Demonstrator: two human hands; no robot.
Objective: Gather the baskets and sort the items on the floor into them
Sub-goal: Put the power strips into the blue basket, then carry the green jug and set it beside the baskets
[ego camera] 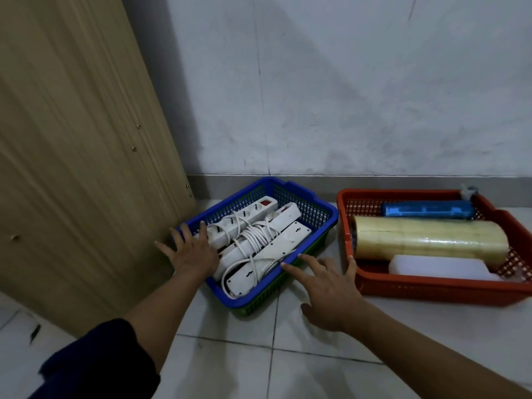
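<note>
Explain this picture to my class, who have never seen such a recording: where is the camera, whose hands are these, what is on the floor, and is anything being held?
There is no machine here. A person wears one camera on the head, looking down at their own two bare hands. On the tiled floor, by a wall, sit two plastic baskets. The blue basket holds white power strips with coiled cords. The red basket holds a long stack of clear tape rolls, a blue tube-like item and a white block. The left hand rests open on the blue basket's left edge. The right hand is spread open between the baskets. Neither holds anything.
</note>
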